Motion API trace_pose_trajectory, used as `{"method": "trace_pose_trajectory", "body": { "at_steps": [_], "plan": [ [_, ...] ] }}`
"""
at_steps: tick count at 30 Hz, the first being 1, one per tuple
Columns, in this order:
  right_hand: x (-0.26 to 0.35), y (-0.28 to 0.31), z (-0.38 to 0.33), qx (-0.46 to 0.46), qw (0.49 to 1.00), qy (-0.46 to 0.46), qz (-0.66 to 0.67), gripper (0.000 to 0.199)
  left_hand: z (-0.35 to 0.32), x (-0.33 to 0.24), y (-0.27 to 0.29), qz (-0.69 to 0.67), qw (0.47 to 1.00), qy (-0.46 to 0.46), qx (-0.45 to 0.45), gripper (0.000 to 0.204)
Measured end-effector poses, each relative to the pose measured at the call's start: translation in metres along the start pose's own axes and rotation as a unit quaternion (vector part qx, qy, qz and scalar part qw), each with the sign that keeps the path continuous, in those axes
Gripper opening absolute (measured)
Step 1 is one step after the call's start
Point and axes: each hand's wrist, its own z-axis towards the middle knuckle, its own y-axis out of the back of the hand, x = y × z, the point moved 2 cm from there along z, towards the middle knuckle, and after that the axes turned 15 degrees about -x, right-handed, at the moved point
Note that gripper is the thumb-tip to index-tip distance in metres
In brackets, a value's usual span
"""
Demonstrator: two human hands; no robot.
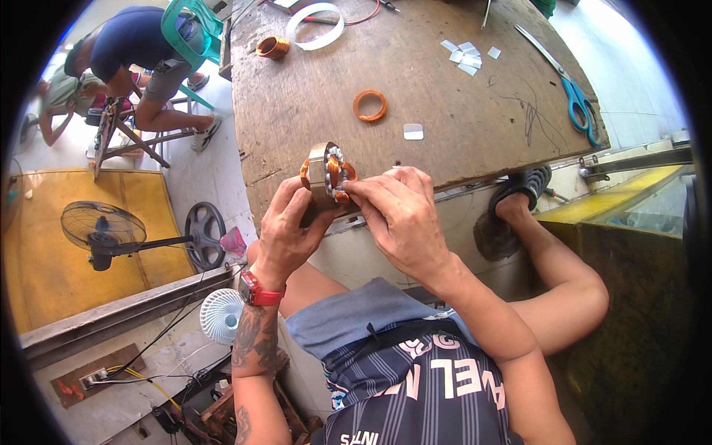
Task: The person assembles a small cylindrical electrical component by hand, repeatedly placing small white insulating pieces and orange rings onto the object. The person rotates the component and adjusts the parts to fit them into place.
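Observation:
My left hand [285, 219] grips a motor stator [317, 178], a metal ring with copper windings and white slot liners, held on edge over the table's near edge. The fingers of my right hand [404, 208] are pinched at the stator's right face, against the copper coils there; whatever sits between the fingertips is too small to tell. Beyond the stator lies a loose copper coil ring [370, 106] on the wooden table [311, 96]. A small white insulating slip [413, 132] rests to its right.
Farther back are a copper coil bundle [272, 48], a white ring [315, 26] and several white slips [467, 55]. Blue-handled scissors [578, 104] lie at the right edge, near dark thread [531, 122]. Left stands a fan [104, 230]; two people [137, 44] are beyond it.

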Motion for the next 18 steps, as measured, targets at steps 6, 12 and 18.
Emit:
{"method": "trace_pose_trajectory", "body": {
  "at_steps": [6, 12, 18],
  "plan": [
    [-0.005, 0.011, 0.007, -0.004, 0.999, -0.035, 0.040, 0.026, -0.006, -0.006, 0.005, 0.031, 0.999, 0.039, -0.013, 0.030],
    [0.009, 0.033, -0.003, 0.012, 0.994, 0.021, 0.108, 0.031, -0.060, -0.051, 0.016, -0.274, 0.889, 0.321, -0.179, 0.024],
    [0.029, 0.023, -0.013, 0.030, 0.981, 0.070, 0.177, 0.032, -0.072, -0.067, 0.012, -0.316, 0.887, 0.296, -0.160, 0.022]
  ]
}}
